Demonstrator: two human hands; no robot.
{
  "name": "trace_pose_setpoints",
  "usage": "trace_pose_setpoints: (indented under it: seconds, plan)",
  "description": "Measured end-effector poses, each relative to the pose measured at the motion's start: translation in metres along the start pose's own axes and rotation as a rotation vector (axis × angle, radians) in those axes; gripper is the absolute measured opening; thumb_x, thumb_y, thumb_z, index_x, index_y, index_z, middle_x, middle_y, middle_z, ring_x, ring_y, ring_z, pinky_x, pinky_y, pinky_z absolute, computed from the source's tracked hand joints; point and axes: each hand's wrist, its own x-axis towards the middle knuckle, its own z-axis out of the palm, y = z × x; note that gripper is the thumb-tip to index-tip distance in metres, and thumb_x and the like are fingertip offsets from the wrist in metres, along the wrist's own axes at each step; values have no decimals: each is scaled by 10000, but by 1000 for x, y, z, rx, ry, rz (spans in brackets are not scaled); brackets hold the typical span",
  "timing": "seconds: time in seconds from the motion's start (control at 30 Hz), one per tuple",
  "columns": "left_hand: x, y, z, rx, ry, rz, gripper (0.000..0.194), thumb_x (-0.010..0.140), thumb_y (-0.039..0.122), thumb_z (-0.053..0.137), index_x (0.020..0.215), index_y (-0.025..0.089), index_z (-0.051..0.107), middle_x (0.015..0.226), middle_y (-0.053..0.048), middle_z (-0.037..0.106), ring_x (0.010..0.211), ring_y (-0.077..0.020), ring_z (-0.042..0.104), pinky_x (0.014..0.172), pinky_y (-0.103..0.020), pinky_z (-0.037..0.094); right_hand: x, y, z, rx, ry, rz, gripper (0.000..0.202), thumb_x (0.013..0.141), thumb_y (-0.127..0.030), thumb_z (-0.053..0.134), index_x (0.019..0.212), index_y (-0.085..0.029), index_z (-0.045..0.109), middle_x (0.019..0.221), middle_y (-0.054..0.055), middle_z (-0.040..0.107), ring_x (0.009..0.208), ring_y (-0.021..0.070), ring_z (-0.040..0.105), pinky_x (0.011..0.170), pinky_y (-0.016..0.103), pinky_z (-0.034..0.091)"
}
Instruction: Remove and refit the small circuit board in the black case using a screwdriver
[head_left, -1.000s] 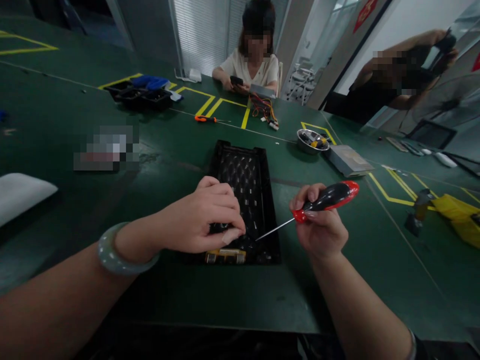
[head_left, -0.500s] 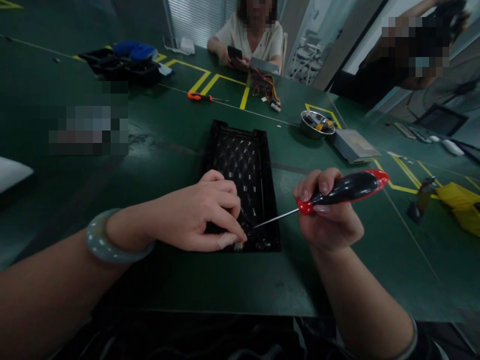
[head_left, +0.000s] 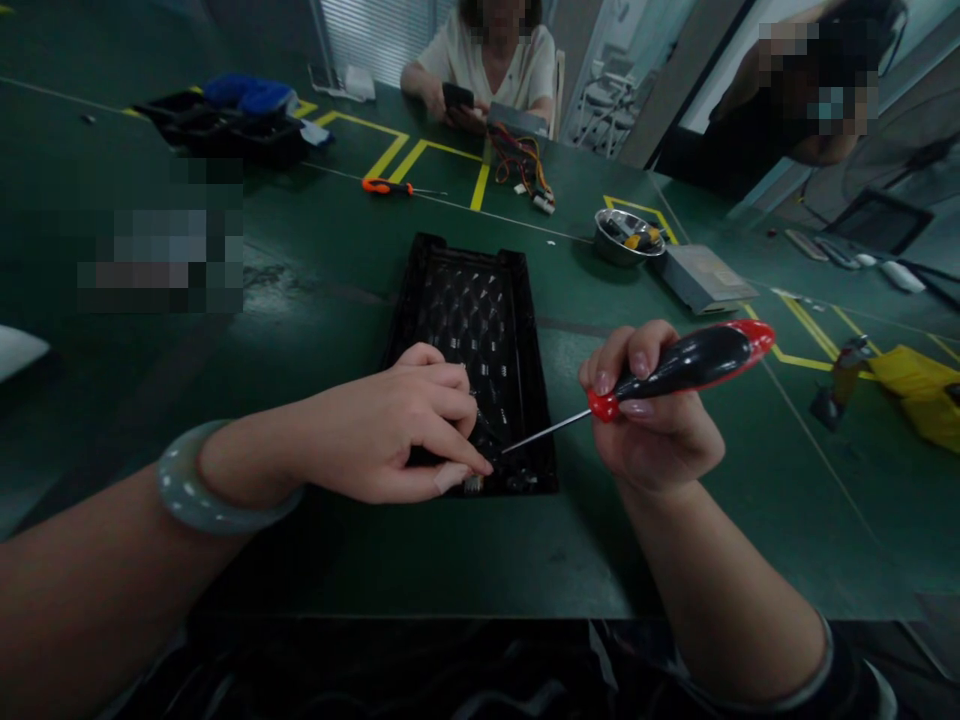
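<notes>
A black plastic panel (head_left: pixel 531 350), like a computer case front, lies lengthwise before me with its patterned inner side up. At its near end my left hand (head_left: pixel 397 430) rests, thumb and forefinger pinched together over a small metallic part (head_left: pixel 474 484). The fingertips hide what they hold, if anything. My right hand (head_left: pixel 652 420) is closed round a black-and-red screwdriver (head_left: pixel 686 365), held at a slant with the handle up to the right. Its shaft points down left, and the tip is at the panel's near end, close to the left fingertips; contact cannot be made out.
An orange screwdriver (head_left: pixel 386 187), bundled cables (head_left: pixel 525 170) and a metal bowl with tools (head_left: pixel 628 240) lie farther back. Beside the bowl is a grey metal box (head_left: pixel 705 278). A black tray (head_left: pixel 225 135) with blue items stands far left. Two people are across the table.
The whole view has shifted slightly. Both hands, the screwdriver and the panel keep nearly the same positions relative to each other.
</notes>
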Motion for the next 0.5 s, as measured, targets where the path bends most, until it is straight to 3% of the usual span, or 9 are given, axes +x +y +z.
trace_pose_setpoints:
  seconds: [0.37, 0.5]
  plan:
    - [0, 0, 1, -11, -5, 1, 236, 931, 276, 618, 1067, 405, 763, 808, 39, 682, 811, -136, 579, 892, -370, 287, -1, -1, 1, 71, -15, -17, 213, 542, -157, 561, 728, -240, 496, 644, -14, 504, 583, 139, 450, 534, 308, 316]
    - [0, -1, 1, -10, -20, -6, 233, 932, 280, 615, 1067, 398, 762, 804, 37, 688, 800, -137, 584, 879, -371, 294, -1, 1, 1, 56, -38, -13, 189, 593, -203, 616, 730, -246, 492, 641, -21, 501, 560, 135, 446, 517, 305, 325]
